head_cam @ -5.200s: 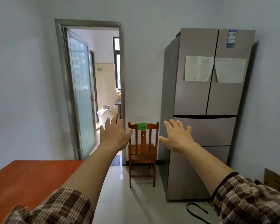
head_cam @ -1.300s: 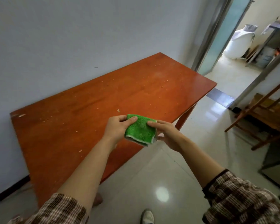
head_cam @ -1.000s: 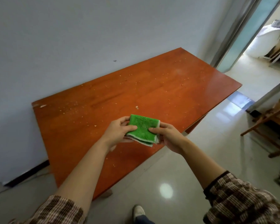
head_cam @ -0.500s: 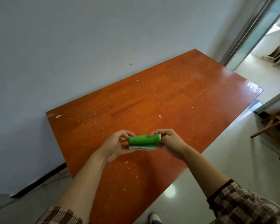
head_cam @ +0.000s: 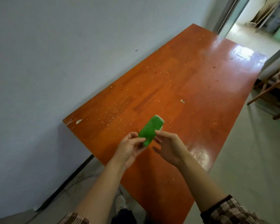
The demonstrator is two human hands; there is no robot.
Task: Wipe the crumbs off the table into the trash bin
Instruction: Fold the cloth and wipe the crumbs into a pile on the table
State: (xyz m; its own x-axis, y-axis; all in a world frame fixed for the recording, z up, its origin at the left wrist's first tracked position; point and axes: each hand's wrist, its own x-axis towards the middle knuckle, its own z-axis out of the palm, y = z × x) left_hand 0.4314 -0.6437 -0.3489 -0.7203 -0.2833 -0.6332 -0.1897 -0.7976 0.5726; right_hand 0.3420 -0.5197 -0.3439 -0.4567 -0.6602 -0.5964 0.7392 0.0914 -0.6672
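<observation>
Pale grey-blue wall [head_cam: 63,54] runs along the far long edge of a glossy orange-brown wooden desk [head_cam: 192,88], which stretches away toward an open doorway [head_cam: 255,16] at the upper right. Small pale crumbs [head_cam: 113,112] are scattered over the desk top, thickest near the corner by the wall, with one larger pale scrap [head_cam: 182,101] lying alone near the middle and another pale fleck [head_cam: 78,121] close to the corner. Above the near part of the desk, a folded bright green cloth with a white edge [head_cam: 150,129] is held in the air, tilted so its white-trimmed end points up and away. The left hand [head_cam: 129,148] grips the cloth's lower end, its fingers [head_cam: 140,140] curled closed around the fabric with the thumb pressed on the green face. The right hand [head_cam: 170,147] sits just beside it, palm turned inward and its fingers [head_cam: 160,134] loosely spread; the fingertips touch the cloth's right edge, but whether they actually pinch it I cannot tell. Both forearms are bare, with brown-and-white checked sleeves [head_cam: 229,210] pushed up near the elbows. Light grey tiled floor [head_cam: 249,159] lies to the right of the desk, where part of a brown wooden chair [head_cam: 271,89] shows at the frame's edge. No trash bin is visible in this view.
</observation>
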